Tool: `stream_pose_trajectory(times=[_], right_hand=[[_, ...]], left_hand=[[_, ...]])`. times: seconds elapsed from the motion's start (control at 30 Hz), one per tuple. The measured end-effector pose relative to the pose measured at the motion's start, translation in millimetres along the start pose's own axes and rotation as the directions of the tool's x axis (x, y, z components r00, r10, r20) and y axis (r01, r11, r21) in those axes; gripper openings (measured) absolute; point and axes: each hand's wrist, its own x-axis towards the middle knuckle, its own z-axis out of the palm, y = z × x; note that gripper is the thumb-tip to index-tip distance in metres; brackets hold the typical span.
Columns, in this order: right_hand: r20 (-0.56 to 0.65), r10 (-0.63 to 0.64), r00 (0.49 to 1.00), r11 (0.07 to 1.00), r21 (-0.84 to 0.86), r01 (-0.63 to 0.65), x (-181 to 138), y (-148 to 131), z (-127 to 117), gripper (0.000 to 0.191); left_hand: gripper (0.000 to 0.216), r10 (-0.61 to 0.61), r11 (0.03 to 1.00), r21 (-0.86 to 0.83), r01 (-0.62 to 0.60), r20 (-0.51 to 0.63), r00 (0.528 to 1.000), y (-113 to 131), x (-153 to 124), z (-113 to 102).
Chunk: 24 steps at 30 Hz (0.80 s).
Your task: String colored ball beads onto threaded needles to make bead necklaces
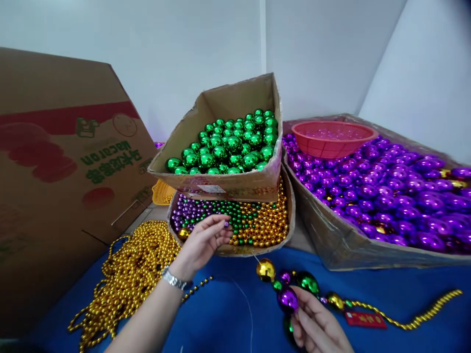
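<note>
My left hand [206, 240], with a metal watch band at its wrist, pinches a small purple bead [226, 224] between thumb and fingers. It is over the near edge of a low box [267, 248] of small purple, green and gold beads. In my right hand [318, 321] is a bead garland, gripped near its big purple ball [287, 300]. Gold, green and purple balls are strung along it, and a thin white thread [256, 258] sticks out past its large gold ball [265, 270]. A gold bead chain [401, 323] trails off to the right.
A box of green balls [221, 152] sits on the bead box's far part. To the right, a large carton of purple balls [386, 191] carries a red basket [333, 142]. Gold bead strands [140, 274] are heaped left, beside a tall carton [66, 196]. A red tag [366, 319] lies on the blue surface.
</note>
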Motion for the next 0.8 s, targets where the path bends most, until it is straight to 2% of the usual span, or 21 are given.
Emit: stream_pose_trajectory(times=[0.03, 0.1, 0.17, 0.23, 0.37, 0.6, 0.8], right_hand=[[0.029, 0.005, 1.0, 1.0, -0.017, -0.005, 2, 0, -2, 0.053], [0.06, -0.001, 0.998, 0.999, -0.044, 0.004, 5, 0, -4, 0.052], [0.058, -0.03, 0.998, 0.998, -0.06, 0.034, 6, 0, -5, 0.05], [0.049, -0.051, 0.997, 0.996, -0.067, 0.055, 5, 0, -5, 0.048], [0.011, -0.081, 0.997, 0.995, -0.063, 0.082, 4, 3, -5, 0.049], [-0.019, -0.092, 0.996, 0.993, -0.073, 0.09, 4, 6, -6, 0.051], [-0.012, -0.116, 0.993, 0.992, -0.056, 0.115, 4, 3, -5, 0.05]], left_hand=[[0.027, -0.044, 0.969, -0.239, 0.055, 0.049, 0.998, 2, -9, 12], [0.023, -0.112, 0.792, -0.583, 0.178, 0.148, 0.983, 5, -22, 32], [0.02, -0.144, 0.682, -0.688, 0.249, 0.207, 0.968, 7, -29, 45], [0.017, -0.154, 0.643, -0.713, 0.277, 0.234, 0.96, 6, -32, 51], [0.012, -0.154, 0.627, -0.726, 0.284, 0.242, 0.958, 3, -33, 57], [0.012, -0.187, 0.633, -0.716, 0.295, 0.228, 0.956, 2, -37, 59], [0.015, -0.166, 0.668, -0.692, 0.273, 0.219, 0.962, 3, -39, 58]])
